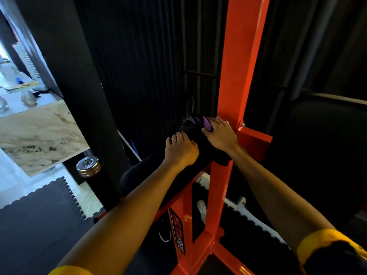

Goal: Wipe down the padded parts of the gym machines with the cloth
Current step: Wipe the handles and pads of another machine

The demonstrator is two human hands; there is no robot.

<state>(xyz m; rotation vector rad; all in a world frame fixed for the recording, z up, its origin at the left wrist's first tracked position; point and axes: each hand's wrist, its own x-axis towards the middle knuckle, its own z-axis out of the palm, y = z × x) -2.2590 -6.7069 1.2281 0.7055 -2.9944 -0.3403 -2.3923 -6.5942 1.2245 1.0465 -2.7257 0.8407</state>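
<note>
Fingers (179, 135) of the left hand (181, 149) curl over a smooth, rounded black pad (203, 148); the right hand (221, 135) pinches a crumpled purple cloth (207, 125) against it.

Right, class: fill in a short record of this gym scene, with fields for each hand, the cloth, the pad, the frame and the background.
left hand: fingers curled over the black pad, cloth not in it
right hand: holds the purple cloth against the pad's far end
purple cloth: bunched, right beside the orange frame
black pad: mounted on the orange frame, both hands on it
orange frame: upright post and lower bars
background: weight plates at left, dark floor mats below
</note>
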